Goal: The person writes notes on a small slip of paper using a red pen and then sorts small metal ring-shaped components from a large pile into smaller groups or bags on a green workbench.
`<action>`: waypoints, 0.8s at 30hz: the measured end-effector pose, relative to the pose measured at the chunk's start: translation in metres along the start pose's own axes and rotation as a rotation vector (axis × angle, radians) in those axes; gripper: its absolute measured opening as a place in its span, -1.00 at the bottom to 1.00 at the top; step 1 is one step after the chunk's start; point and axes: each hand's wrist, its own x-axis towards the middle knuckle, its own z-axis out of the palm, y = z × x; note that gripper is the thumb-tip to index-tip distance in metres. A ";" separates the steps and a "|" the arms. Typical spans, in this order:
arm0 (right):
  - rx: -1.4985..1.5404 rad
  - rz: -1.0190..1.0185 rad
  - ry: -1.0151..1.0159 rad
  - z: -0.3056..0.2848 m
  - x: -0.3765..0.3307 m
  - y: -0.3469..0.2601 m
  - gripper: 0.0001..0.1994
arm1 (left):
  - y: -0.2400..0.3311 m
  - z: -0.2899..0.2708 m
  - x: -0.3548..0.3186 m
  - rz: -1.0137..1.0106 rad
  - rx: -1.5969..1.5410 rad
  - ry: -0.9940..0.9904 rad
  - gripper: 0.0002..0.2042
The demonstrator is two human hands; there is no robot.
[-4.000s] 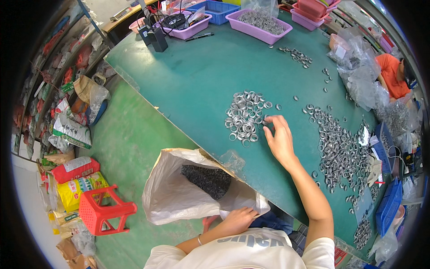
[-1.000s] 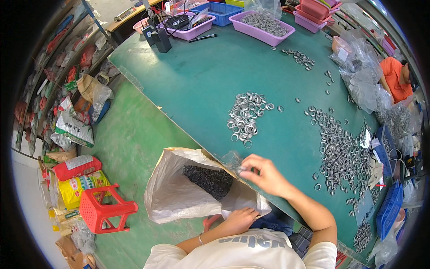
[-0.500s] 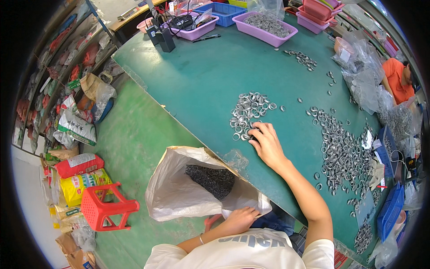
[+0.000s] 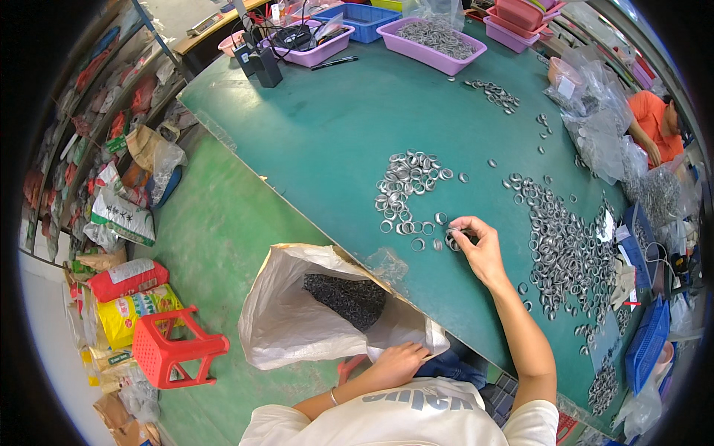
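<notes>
My right hand [image 4: 480, 249] is over the green table with its fingers curled round a few metal rings [image 4: 452, 241] at the tabletop; the fingers partly hide them. A small pile of silver rings [image 4: 407, 182] lies just beyond, with several loose rings [image 4: 418, 244] strung out toward my fingertips. Below the table edge, my left hand [image 4: 401, 362] grips the near rim of a white sack [image 4: 279, 331]. The sack's mouth gapes wide, and a heap of dark rings [image 4: 346, 299] shows inside it.
A larger spread of rings [image 4: 561, 253] covers the table's right side. Purple [image 4: 420, 56] and blue trays [image 4: 364, 30] stand at the far edge. A red stool [image 4: 160, 353] and stuffed bags [image 4: 130, 279] are on the floor at left. At far right sits a person in orange [image 4: 654, 126].
My right hand has moved right and slightly nearer, away from the small pile, drawing a few rings along the tabletop. My left hand stays on the sack rim.
</notes>
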 end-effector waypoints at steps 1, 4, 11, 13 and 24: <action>-0.075 -0.014 0.016 -0.003 0.000 -0.004 -0.85 | -0.001 0.001 0.000 0.001 0.000 0.000 -0.75; -0.111 -0.059 0.074 -0.013 0.001 -0.011 -0.85 | 0.001 -0.002 0.000 -0.002 -0.007 -0.003 -0.76; 0.135 0.091 0.054 -0.018 -0.008 -0.009 -0.82 | 0.001 -0.003 0.001 -0.001 0.004 -0.030 -0.76; 0.171 0.119 0.024 -0.018 -0.010 -0.009 -0.82 | 0.001 -0.004 0.001 -0.002 0.002 -0.034 -0.76; 0.382 0.189 -0.093 -0.024 -0.015 -0.002 -0.85 | 0.000 -0.004 0.003 -0.012 -0.033 -0.043 -0.76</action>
